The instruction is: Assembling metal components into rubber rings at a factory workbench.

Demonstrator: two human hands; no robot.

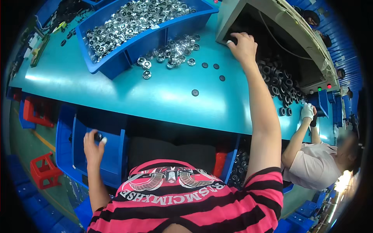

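My left hand (93,150) is low on the left, over a blue bin (110,149) below the table edge. A small dark round part (98,137) sits between its thumb and fingers. My right hand (244,47) reaches to the far side of the table, at the front opening of a pale box-shaped machine (229,19). Its fingers are bent together, and what they hold, if anything, is hidden. Several black discs (195,93) lie spread on the table left of my right forearm. Beyond them is a loose heap of shiny silver wheel hubs (175,54).
A big blue tray (116,58) full of silver hubs stands at the back left. Black rubber rings (278,79) are piled right of my forearm. A co-worker's gloved hand (307,112) works at the table's right end. Red stools (44,171) stand on the floor to the left.
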